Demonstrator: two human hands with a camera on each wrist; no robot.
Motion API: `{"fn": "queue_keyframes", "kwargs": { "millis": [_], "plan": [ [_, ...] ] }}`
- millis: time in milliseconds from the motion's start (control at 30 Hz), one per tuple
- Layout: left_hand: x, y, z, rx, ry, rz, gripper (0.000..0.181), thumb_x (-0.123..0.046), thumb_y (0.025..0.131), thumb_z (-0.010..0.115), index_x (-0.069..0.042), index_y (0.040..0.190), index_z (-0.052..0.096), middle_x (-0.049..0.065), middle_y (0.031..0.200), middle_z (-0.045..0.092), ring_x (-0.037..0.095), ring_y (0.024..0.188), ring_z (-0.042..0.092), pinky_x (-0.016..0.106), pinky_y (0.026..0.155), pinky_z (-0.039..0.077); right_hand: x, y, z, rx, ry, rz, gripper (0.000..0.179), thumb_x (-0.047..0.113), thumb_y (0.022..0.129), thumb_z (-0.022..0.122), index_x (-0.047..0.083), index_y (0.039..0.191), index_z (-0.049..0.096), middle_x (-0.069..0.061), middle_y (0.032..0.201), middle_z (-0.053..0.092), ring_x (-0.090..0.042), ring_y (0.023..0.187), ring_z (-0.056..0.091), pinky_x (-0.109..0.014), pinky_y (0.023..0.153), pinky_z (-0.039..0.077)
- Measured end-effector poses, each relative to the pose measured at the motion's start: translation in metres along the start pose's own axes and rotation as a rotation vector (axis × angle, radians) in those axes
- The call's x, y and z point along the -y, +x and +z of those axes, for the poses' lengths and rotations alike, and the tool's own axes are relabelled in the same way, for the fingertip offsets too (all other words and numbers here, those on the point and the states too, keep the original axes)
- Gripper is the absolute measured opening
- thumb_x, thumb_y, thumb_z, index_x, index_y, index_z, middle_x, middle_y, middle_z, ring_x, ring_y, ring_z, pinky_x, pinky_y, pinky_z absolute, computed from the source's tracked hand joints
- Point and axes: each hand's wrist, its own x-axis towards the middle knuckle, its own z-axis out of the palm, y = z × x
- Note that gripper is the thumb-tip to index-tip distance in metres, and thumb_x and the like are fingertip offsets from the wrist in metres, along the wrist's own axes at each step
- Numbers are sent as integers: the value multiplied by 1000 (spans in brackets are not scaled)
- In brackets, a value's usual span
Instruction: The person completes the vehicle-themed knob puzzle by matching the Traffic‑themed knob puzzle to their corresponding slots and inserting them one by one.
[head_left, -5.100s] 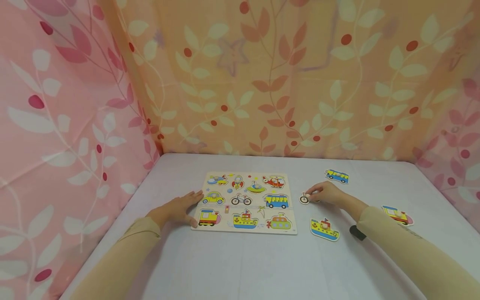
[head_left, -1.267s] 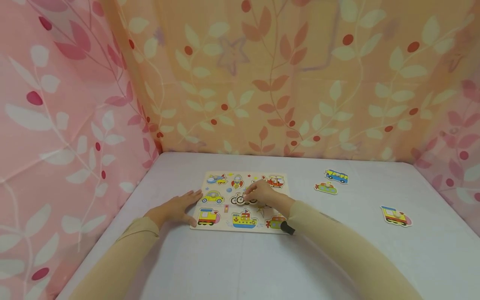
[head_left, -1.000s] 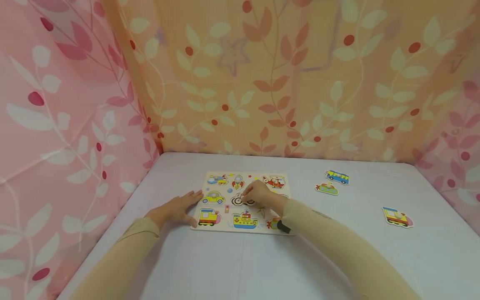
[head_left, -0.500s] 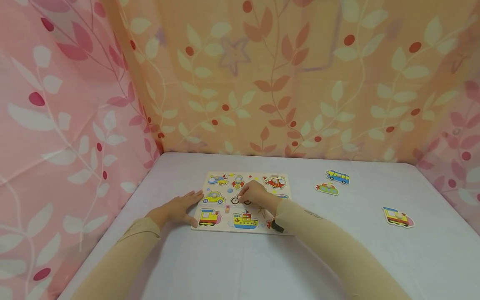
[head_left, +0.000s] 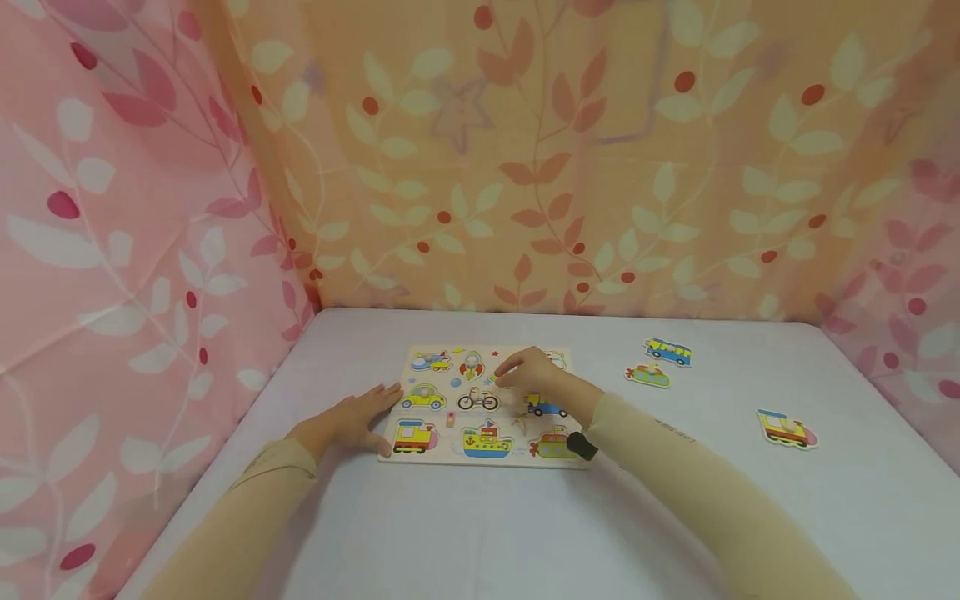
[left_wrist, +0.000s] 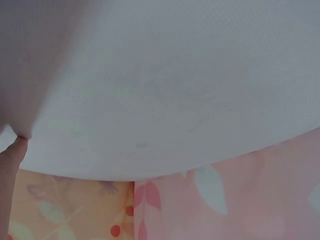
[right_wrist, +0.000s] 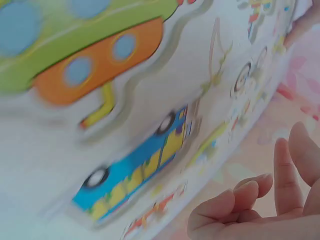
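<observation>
My left hand (head_left: pixel 343 423) lies with fingers spread at the left edge of a wooden peg puzzle board (head_left: pixel 438 456); its thumb is at the board's lower left corner. A bicycle piece (head_left: pixel 487 402) with a small knob sits in the middle row of the board. Just up and right of it, my right hand (head_left: pixel 538 373) hovers over the board, partly hiding the bus picture and the helicopter. In the right wrist view its index finger (right_wrist: pixel 288 177) is extended, other fingers are bent, and nothing is between them. The left wrist view shows only one finger (left_wrist: pixel 12 160) and white cloth.
On the white table, right of the board, lie a bus piece (head_left: pixel 667 352), a submarine piece (head_left: pixel 648 375) and a train piece (head_left: pixel 786 428). A black object (head_left: pixel 581 446) is at the right wrist. Patterned curtains (head_left: pixel 480 167) enclose the table's back and sides.
The right hand carried the bicycle piece from the table to the board, set it in place, let go and rose to the right. The left hand stayed at the board's edge.
</observation>
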Motion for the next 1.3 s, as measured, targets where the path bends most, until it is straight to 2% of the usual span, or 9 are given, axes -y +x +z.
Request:
{"fn": "queue_keyframes", "kwargs": {
  "millis": [267, 400, 667, 767, 1000, 1200, 1300],
  "plan": [
    [0, -2, 1, -14, -20, 2, 108, -55, 72, 78, -11, 155, 24, 9, 161, 18, 36, 147, 9, 62, 112, 12, -16, -13, -30, -24, 11, -22, 20, 13, 87, 73, 1, 103, 73, -18, 131, 57, -34, 120, 49, -48, 102, 39],
    [1, -3, 2, -18, -26, 15, 108, -55, 72, 78, -9, 154, 25, 11, 161, 19, 38, 146, 9, 64, 112, 12, -28, -17, -44, -31, 8, 10, 21, 14, 88, 72, 1, 105, 72, -17, 126, 58, -31, 110, 48, -44, 94, 42],
    [2, -2, 2, -16, -20, 18, 109, -56, 72, 77, -9, 155, 24, 10, 161, 18, 36, 147, 8, 64, 112, 12, -47, -28, -71, -38, -50, 41, 23, 16, 88, 72, 1, 105, 72, -18, 120, 57, -30, 101, 45, -38, 80, 39],
    [2, -3, 2, -17, -19, 15, 108, -56, 72, 77, -9, 155, 24, 10, 161, 18, 36, 147, 9, 64, 112, 12, -54, -32, -82, -46, -50, 57, 25, 17, 89, 71, 0, 108, 71, -19, 124, 56, -30, 102, 46, -40, 82, 40],
    [1, -5, 1, -25, -26, 16, 108, -54, 73, 78, -8, 154, 25, 12, 160, 20, 38, 146, 10, 65, 111, 12, -68, -40, -108, -42, -42, 90, 33, 20, 93, 66, -1, 118, 66, -24, 134, 51, -37, 114, 44, -52, 95, 40],
    [-1, -5, 2, -29, -31, -6, 108, -53, 71, 79, -9, 154, 26, 10, 160, 20, 36, 147, 9, 64, 112, 11, -79, -46, -125, -75, -30, 87, 35, 20, 93, 66, -3, 119, 64, -25, 131, 50, -36, 110, 44, -44, 89, 44],
    [-1, -4, 1, -26, -26, -1, 108, -54, 71, 79, -9, 154, 26, 10, 160, 20, 36, 147, 9, 64, 112, 11, -83, -51, -133, -81, -31, 81, 37, 21, 93, 66, -5, 120, 63, -28, 133, 45, -39, 114, 40, -47, 91, 42]
  ]
}}
